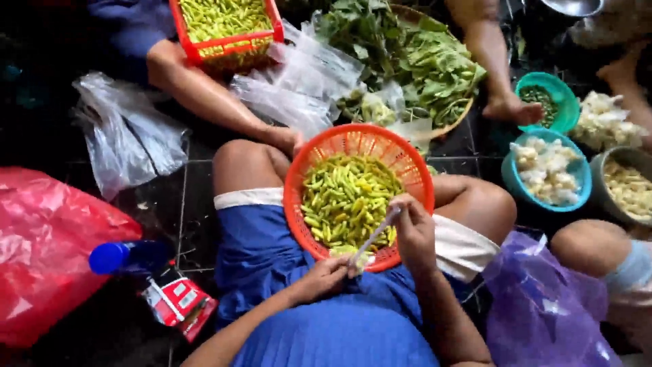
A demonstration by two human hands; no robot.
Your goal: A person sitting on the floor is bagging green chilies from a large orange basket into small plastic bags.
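Over the orange basket (309,173), both hands' fingers (339,266) pinch what seems a plastic bag (375,234).

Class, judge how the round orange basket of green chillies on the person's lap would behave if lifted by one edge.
The orange basket is thin mesh plastic, so probably light and slightly flexible. Its loose green chillies would likely slide to the low side and might spill.

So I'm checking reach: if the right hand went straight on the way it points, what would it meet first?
Probably the chillies in the orange basket; the right hand points up-left over them, though its height is unclear.
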